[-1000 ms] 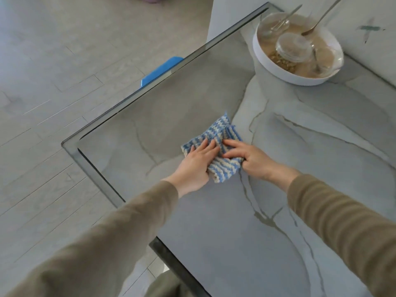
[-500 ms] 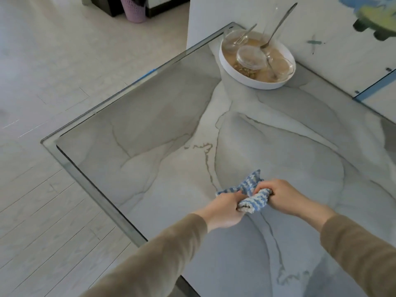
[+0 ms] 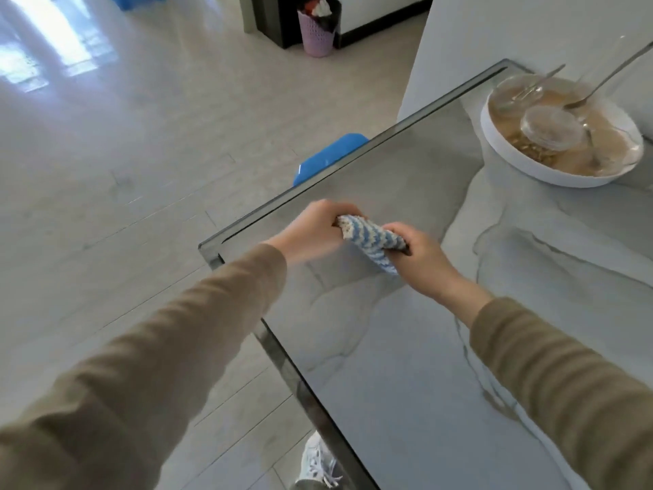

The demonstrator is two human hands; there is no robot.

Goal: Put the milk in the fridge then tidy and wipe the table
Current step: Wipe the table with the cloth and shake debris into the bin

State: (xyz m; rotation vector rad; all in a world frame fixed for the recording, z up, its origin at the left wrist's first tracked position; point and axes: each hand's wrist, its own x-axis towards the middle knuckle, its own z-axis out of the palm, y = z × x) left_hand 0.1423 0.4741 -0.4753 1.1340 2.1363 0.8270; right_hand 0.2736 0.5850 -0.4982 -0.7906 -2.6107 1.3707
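We hold the cloth (image 3: 371, 242), blue and white, bunched between our two hands over the left part of the table (image 3: 406, 366), near its far edge. Our left hand (image 3: 314, 231), somewhat blurred, has its fingers curled round one end. Our right hand (image 3: 420, 256) is clenched round the other end. Whether the cloth touches the top we cannot tell.

The top is grey stone with pale and dark veins, edged by a dark glassy rim. At its far right corner, against a white wall (image 3: 494, 37), stands a white dish (image 3: 509, 157) of brownish liquid. In it lie clear glass bowls (image 3: 551, 130) and a spoon (image 3: 611, 77).

Just past the far edge a blue stool (image 3: 328, 157) shows partly. The floor (image 3: 123, 171) is pale planks, with bright window light at the upper left. Well away stands a pink bin (image 3: 316, 33), filled, beside a dark cabinet. Below the near edge we see a white shoe (image 3: 318, 461).
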